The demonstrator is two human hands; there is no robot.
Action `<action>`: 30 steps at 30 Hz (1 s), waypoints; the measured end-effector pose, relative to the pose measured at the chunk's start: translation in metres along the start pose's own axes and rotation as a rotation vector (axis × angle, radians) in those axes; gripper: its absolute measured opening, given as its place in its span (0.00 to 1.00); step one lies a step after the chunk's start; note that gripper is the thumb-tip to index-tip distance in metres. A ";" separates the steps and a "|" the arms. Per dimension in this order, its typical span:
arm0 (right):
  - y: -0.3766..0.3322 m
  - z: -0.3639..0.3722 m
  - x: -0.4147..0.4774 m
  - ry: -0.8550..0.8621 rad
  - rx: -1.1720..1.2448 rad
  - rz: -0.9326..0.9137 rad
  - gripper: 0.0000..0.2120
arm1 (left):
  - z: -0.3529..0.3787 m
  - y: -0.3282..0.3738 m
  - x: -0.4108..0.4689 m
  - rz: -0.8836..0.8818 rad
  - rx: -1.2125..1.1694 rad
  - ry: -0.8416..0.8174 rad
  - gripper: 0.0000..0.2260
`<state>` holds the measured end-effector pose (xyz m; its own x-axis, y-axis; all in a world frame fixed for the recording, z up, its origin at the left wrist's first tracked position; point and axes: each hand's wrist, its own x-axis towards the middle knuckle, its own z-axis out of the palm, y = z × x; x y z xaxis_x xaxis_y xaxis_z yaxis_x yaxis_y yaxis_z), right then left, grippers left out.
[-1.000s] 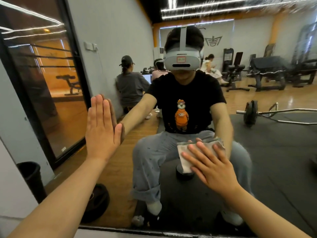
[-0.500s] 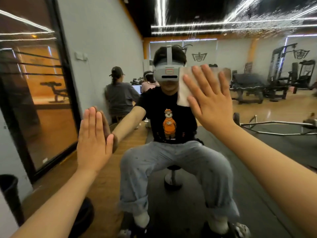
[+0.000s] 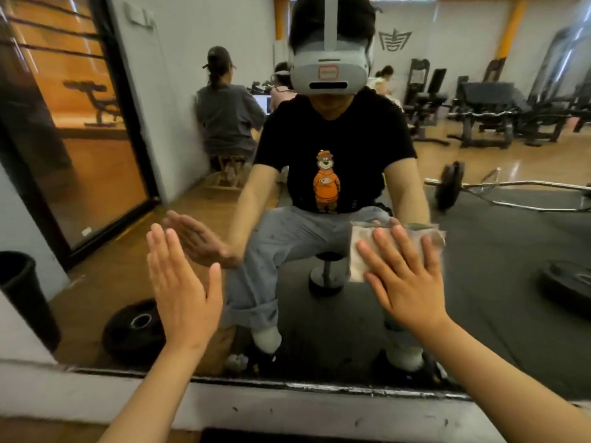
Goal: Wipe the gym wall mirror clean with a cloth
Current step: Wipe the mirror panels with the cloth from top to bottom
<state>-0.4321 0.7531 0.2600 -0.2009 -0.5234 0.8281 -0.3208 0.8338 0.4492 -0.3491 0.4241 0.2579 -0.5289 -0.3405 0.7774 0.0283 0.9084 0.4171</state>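
Down goes the right hand (image 3: pixel 406 282) with the cloth (image 3: pixel 363 233). Half a second ago it was up high on the mirror (image 3: pixel 479 282), by the headset (image 3: pixel 329 71) seen in the glass. Now it is low, just beside the stool (image 3: pixel 326 273) seen in the glass. Its fingers are straight and spread wide, and they press the pale cloth flat on the mirror. The cloth sticks out past the fingertips and to the left of them. The left hand (image 3: pixel 184 292) is up at the glass on the left side, well apart from the cloth. Its fingers are straight and close together, the thumb points out, and it holds nothing. Whether it touches the glass cannot be told. A round weight plate (image 3: pixel 134 330) and a barbell (image 3: pixel 451 190) show in the mirror too. A grey ledge (image 3: pixel 256 407) runs under the mirror's bottom edge.
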 end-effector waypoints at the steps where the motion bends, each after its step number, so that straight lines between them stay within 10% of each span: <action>1: -0.003 0.000 -0.003 -0.004 0.008 0.018 0.27 | 0.004 -0.005 -0.003 -0.016 -0.006 -0.017 0.35; 11: -0.076 -0.005 0.084 -0.009 0.068 0.159 0.31 | 0.010 -0.019 -0.002 -0.006 -0.074 -0.029 0.34; 30: -0.258 -0.005 0.304 -0.090 0.028 -0.410 0.29 | -0.038 -0.113 0.011 -0.280 -0.344 -0.006 0.27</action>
<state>-0.4058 0.3797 0.3980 -0.1314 -0.8253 0.5492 -0.4159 0.5488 0.7252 -0.3260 0.3087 0.2368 -0.5609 -0.5602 0.6096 0.1630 0.6472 0.7447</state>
